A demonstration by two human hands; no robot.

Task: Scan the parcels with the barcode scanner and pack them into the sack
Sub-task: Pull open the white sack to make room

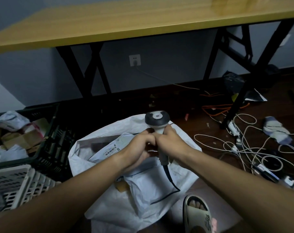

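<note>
Head view: right hand (pixel 168 140) grips the barcode scanner (pixel 157 122) handle, left hand (pixel 141 147) curled against it, above the sack (pixel 143 190).

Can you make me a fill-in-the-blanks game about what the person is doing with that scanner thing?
1. The right hand and the left hand both hold the barcode ____.
2. Under the hands lies an open white ____ with parcels inside.
3. The dark crate of parcels stands on the person's ____ side.
4. The tangled white cables lie on the ____.

Missing words: scanner, sack, left, floor
</note>
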